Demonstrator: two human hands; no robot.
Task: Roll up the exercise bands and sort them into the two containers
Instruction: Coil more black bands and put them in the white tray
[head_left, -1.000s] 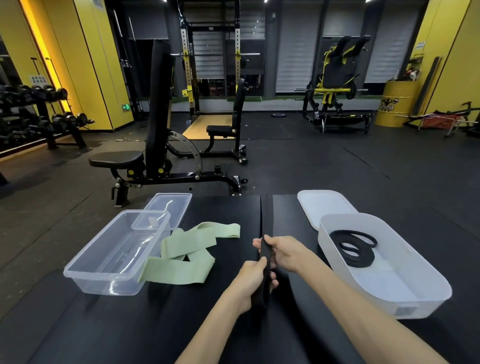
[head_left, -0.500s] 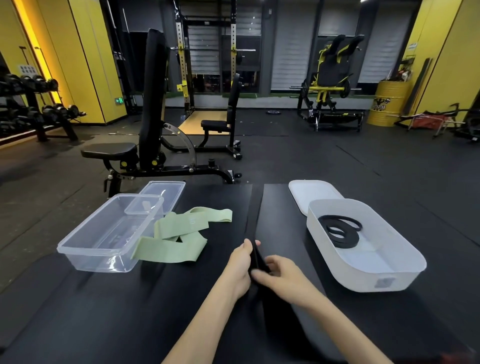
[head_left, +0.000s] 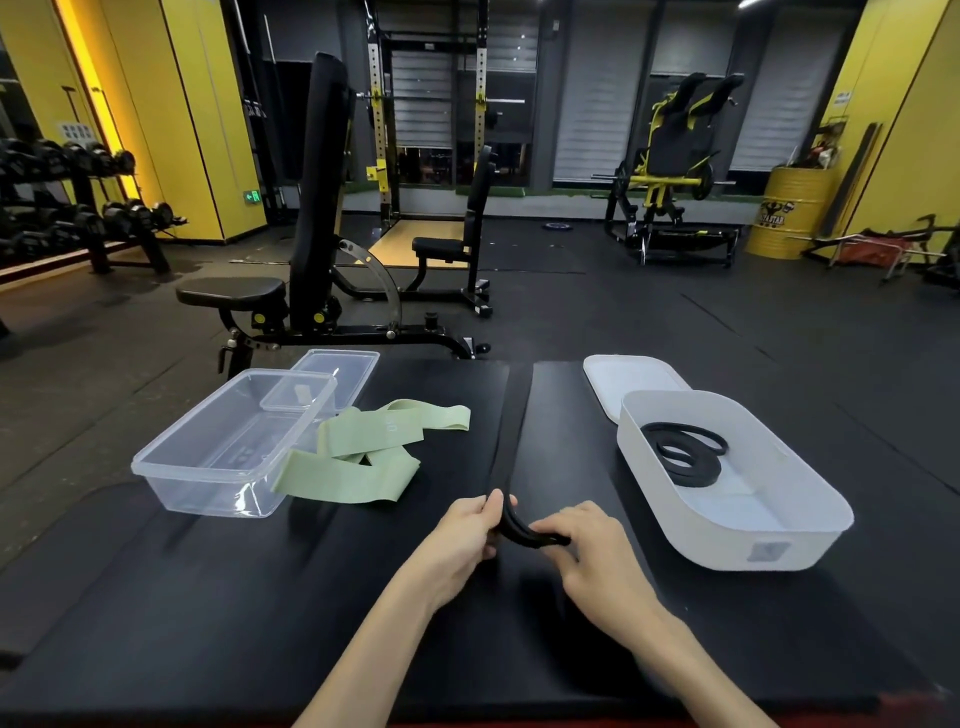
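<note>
At lower centre, my left hand (head_left: 467, 535) and right hand (head_left: 587, 551) both pinch the curved black exercise band (head_left: 522, 532), fingers curled.

Left forearm (head_left: 374, 639) and right forearm (head_left: 691, 660) are slim and bare to the lower edge; left grip (head_left: 457, 545) and right grip (head_left: 597, 561) are bare too

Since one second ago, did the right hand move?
Yes: right hand came nearer the person, from beside the white container's far half to its near end.
</note>
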